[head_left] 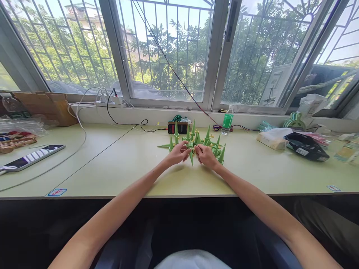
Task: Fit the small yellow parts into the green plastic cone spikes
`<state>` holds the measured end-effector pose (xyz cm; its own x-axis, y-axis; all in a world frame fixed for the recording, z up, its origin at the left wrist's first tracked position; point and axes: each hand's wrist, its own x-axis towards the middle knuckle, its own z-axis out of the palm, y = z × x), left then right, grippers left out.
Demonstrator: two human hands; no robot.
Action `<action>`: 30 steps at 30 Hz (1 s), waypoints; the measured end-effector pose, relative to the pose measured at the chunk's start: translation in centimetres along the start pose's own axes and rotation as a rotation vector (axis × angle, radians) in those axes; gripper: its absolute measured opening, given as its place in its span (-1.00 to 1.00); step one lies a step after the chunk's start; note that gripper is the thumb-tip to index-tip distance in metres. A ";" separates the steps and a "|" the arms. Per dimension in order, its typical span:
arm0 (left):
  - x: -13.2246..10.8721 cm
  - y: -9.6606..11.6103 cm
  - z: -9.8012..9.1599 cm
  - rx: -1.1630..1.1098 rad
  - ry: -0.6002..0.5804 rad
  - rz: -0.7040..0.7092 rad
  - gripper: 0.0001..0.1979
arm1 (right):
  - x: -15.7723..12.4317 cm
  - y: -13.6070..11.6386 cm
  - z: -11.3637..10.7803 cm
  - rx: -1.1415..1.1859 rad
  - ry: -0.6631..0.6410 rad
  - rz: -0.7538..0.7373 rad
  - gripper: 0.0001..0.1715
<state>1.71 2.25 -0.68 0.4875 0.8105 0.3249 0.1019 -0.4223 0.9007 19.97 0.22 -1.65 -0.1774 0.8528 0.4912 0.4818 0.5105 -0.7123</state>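
Observation:
My left hand (178, 154) and my right hand (206, 156) meet over the middle of the table. Between their closed fingertips is a green plastic piece with a cone spike (191, 158) pointing down toward me. Fingers cover most of the piece's body. Just behind and to the right, several similar green spiked pieces (208, 135) stand upright, with small yellow parts among them. One long green spike (162, 146) lies sideways, pointing left of my left hand. Where the held piece meets the others, I cannot tell whether they touch.
A phone (179, 128) leans at the back, beside a green-labelled bottle (227, 120). A tissue pack (273, 139) and black pouch (305, 146) lie right. A larger phone (33, 157) and white cable (81, 144) are left. The table's front edge (185, 196) runs under my forearms.

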 end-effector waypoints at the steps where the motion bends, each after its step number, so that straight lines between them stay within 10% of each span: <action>1: 0.0 -0.1 0.0 0.033 0.008 0.025 -0.57 | 0.1 0.1 0.0 -0.005 0.003 0.002 -0.52; 17: -0.2 0.7 0.3 0.263 0.112 0.168 -0.61 | 0.3 0.1 0.5 0.158 0.030 0.074 -0.38; 23: 0.3 0.3 0.2 0.213 0.196 0.086 -0.60 | 0.3 -0.4 0.3 0.144 0.106 0.024 -0.41; 30: 0.1 1.0 0.0 -0.148 0.015 -0.219 -0.34 | -0.1 -0.4 0.2 0.041 0.106 -0.080 -0.46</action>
<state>1.84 1.97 0.26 0.4550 0.8823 0.1202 0.0752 -0.1726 0.9821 19.62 -0.04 -1.49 -0.1209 0.7937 0.5962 0.4342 0.5824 -0.6872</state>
